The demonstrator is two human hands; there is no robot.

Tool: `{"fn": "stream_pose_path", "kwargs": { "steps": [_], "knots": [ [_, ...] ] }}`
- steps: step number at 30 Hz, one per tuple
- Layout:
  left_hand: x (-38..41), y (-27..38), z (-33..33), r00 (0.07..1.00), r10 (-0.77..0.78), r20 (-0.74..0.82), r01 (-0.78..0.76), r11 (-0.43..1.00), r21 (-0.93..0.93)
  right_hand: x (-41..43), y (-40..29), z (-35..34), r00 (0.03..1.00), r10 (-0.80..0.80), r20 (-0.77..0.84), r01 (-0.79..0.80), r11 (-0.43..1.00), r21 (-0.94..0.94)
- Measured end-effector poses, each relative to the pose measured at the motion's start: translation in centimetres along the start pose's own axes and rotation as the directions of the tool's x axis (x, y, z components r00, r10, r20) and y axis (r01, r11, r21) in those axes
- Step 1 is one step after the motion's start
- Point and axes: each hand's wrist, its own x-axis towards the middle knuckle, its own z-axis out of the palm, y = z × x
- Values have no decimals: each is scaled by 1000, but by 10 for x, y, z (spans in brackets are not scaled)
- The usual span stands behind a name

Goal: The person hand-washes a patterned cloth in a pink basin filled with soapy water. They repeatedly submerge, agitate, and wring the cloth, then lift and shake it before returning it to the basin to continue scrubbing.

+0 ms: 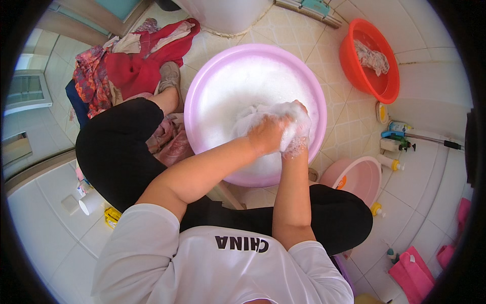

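Observation:
A round lilac basin [192,140] stands on the floor between my knees, full of white suds. Over its right half my hands are pressed close together. My left hand [267,133] is curled around a bundle of cloth [248,116] thickly coated in foam. On the same bundle, my right hand [300,123] is closed from the right side, with suds covering most of its fingers and wrist. Foam hides the cloth's colour and shape, and how far it reaches into the water.
Left of the basin lies a heap of red and patterned clothes [133,72]. An orange-red basin [349,68] holding a wet cloth [372,59] sits at upper right. A pink basin [366,171] is by my right knee. Several bottles [391,144] line the right wall.

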Motion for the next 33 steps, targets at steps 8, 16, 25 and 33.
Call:
{"fn": "stream_pose_path", "kwargs": {
  "steps": [8, 16, 25, 33],
  "knots": [
    [19, -39, -38, 969, -199, -145, 168, 965, -202, -17, -5, 61, 901, -192, -390, 53, 939, -340],
    [9, -45, -63, 934, -42, -355, 33, 999, -30, -47, -29, 54, 935, -242, -261, 8, 747, -665],
    [-4, 36, -92, 838, 530, -132, -542, 837, -76, -80, -41, 98, 980, 153, -125, -192, 593, -782],
    [-22, 54, -53, 734, 644, 216, -663, 748, 22, -48, -19, 47, 948, 134, 287, 270, 134, -953]
  ]
}}
